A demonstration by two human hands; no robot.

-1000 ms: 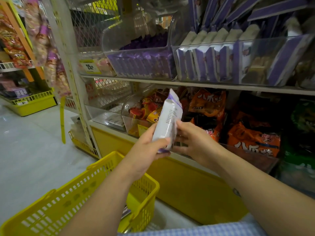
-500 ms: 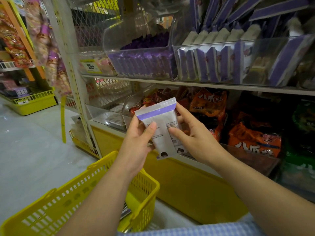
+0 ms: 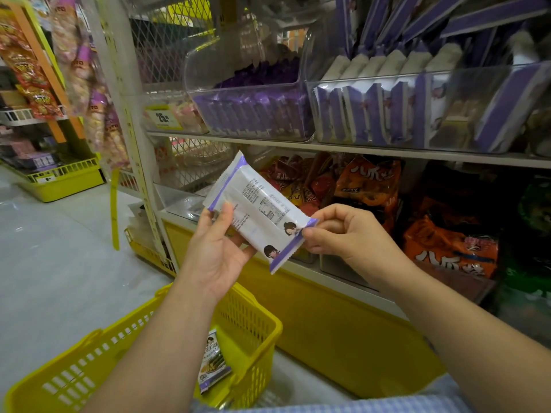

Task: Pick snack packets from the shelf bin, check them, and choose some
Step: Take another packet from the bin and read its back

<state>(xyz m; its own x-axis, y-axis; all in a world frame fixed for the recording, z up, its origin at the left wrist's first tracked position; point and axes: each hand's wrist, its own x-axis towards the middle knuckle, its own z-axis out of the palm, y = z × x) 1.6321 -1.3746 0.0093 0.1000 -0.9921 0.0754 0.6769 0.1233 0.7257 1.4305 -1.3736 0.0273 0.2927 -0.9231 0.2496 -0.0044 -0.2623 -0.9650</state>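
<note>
A white snack packet (image 3: 258, 204) with purple sealed ends and printed text on its back is held slantwise in front of the shelf. My left hand (image 3: 217, 245) grips its upper-left part, thumb on the printed face. My right hand (image 3: 340, 234) pinches the purple seal at its lower-right end. Above, a clear shelf bin (image 3: 417, 84) holds several matching white-and-purple packets standing upright. A yellow shopping basket (image 3: 256, 320) hangs below my left forearm with one packet (image 3: 212, 362) inside.
A second clear bin (image 3: 253, 93) of purple packets stands left of the first. Orange and red snack bags (image 3: 366, 183) fill the lower shelf. A yellow shelf base (image 3: 328, 317) runs below. Hanging snack strips (image 3: 80, 70) and a grey floor (image 3: 53, 248) lie left.
The packet has turned from upright to a slanted, lengthwise position with its printed back up. My right hand shifted from the packet's side to pinching its lower-right seal.
</note>
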